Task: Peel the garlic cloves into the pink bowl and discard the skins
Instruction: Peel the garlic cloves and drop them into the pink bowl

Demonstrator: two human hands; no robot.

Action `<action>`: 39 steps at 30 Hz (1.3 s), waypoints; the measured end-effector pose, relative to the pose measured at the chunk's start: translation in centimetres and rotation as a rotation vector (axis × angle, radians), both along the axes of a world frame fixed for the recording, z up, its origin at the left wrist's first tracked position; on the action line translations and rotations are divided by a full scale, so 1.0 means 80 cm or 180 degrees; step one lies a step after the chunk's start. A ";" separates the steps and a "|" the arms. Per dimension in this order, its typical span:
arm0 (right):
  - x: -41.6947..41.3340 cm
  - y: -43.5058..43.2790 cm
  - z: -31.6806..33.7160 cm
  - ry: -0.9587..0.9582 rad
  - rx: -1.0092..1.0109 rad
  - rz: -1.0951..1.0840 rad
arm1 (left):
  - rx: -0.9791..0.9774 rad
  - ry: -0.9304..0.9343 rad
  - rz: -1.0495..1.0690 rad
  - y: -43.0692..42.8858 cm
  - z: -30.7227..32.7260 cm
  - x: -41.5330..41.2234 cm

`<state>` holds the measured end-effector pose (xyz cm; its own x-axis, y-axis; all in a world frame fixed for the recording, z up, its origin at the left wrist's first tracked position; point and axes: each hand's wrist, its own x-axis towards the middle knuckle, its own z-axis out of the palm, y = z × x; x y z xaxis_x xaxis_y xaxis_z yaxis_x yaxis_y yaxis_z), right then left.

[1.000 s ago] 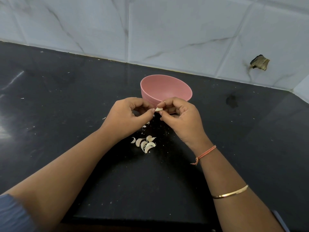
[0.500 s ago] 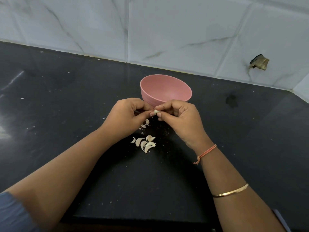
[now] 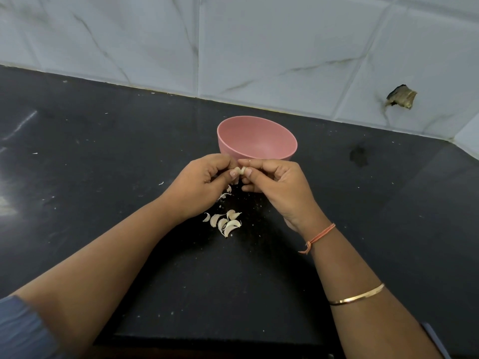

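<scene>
Left hand point(image 3: 199, 182) nearer right point(image 3: 280, 185), clove point(image 3: 240, 171) between

On the black stone counter point(image 3: 103, 177), the round pink bowl point(image 3: 256, 141) stands just beyond your left hand point(image 3: 204, 182) and right hand point(image 3: 274, 182), which hold a small garlic clove point(image 3: 239, 171) between them. The pile of pale garlic pieces point(image 3: 225, 223) lies nearer you, between your forearms.

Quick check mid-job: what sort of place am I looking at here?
Most likely a home kitchen worktop: a dark stone counter runs back to a wall of pale marble-look tiles, and a pink bowl and loose garlic cloves sit on it.
</scene>
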<state>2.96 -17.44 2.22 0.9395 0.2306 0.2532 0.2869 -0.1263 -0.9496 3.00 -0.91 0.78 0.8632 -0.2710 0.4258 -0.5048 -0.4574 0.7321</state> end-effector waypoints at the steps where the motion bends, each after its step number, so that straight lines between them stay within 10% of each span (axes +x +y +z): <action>1: 0.000 0.000 0.001 0.0024 0.0001 0.0053 | -0.0019 0.0014 -0.0004 0.000 0.000 0.000; 23: -0.003 0.001 0.003 -0.0971 -0.1288 -0.0652 | -0.0018 -0.0145 0.0672 -0.002 0.008 -0.005; 31: -0.008 -0.003 0.021 0.1063 0.1152 0.0523 | 0.0005 -0.0182 0.0737 -0.001 0.004 0.000; 39: -0.009 -0.006 0.024 0.1236 0.1123 0.0919 | 0.0032 -0.0269 0.0765 0.000 0.003 0.003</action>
